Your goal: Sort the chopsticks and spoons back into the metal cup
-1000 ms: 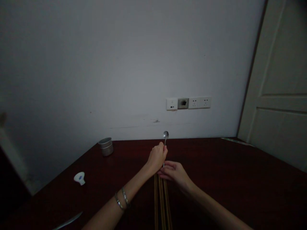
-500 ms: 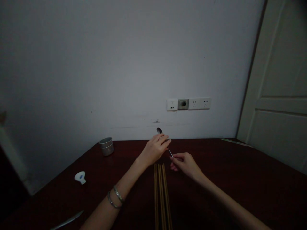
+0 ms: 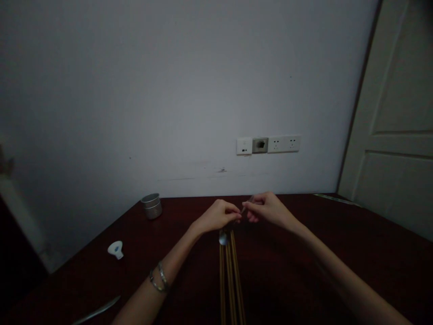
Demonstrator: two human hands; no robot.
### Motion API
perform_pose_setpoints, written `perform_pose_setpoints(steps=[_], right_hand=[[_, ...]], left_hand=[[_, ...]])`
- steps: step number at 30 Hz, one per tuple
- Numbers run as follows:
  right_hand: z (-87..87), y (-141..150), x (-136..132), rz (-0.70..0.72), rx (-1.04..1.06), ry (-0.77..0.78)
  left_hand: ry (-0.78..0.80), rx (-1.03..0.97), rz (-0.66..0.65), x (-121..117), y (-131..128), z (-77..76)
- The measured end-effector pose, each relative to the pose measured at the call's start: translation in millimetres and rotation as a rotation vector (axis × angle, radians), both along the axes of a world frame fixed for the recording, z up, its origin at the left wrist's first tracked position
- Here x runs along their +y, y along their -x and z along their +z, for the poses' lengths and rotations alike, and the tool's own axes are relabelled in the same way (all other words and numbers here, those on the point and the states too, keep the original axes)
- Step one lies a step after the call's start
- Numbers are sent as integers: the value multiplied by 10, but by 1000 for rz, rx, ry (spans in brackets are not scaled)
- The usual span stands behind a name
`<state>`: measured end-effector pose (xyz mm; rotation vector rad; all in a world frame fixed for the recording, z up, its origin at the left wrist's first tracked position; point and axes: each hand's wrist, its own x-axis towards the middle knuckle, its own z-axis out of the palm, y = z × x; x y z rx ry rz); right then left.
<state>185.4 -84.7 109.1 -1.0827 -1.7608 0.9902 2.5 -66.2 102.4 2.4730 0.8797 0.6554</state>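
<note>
A metal spoon (image 3: 223, 238) slants between my two hands, its bowl low and toward me, over the far ends of several wooden chopsticks (image 3: 231, 275). My left hand (image 3: 219, 215) is closed, its fingertips pinching the spoon near the middle. On the handle end, my right hand (image 3: 265, 208) is closed as well, thumb and forefinger gripping it. Part of the handle is hidden behind my fingers. The chopsticks lie side by side on the dark table, pointing away from me.
A grey metal cup (image 3: 152, 207) stands at the back left of the dark red table (image 3: 297, 253). Nearer lie a white ceramic spoon (image 3: 116, 249) and a knife blade (image 3: 98, 310). Behind is a wall with sockets (image 3: 269, 144); a flat strip (image 3: 338, 199) lies at the back right.
The spoon has turned over: its bowl pointed up and away before and now points down toward me. My right hand has risen; my left hand has shifted slightly lower.
</note>
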Motion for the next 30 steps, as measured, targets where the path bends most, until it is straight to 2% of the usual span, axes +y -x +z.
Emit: perform_pose_setpoints(steps=[2, 4, 8, 13, 17, 21, 25, 30], right_hand=[[21, 19, 35, 24, 28, 16], [8, 33, 83, 34, 33, 13], [-67, 24, 195, 13, 34, 11], [-193, 30, 310, -66, 220, 107], [-338, 86, 386, -152, 356, 78], [-507, 106, 461, -169, 390, 60], [-678, 87, 537, -191, 400, 171], [-904, 84, 607, -186, 315, 323]], left_hand=[[238, -104, -39, -14, -20, -15], [406, -199, -62, -10, -43, -44], [575, -329, -71, 12, -92, -99], [643, -378, -11, 31, -135, -149], [640, -378, 40, 74, -165, -250], [665, -373, 58, 175, -159, -376], [669, -365, 91, 362, -34, -468], [645, -458, 234, 656, 240, -632]])
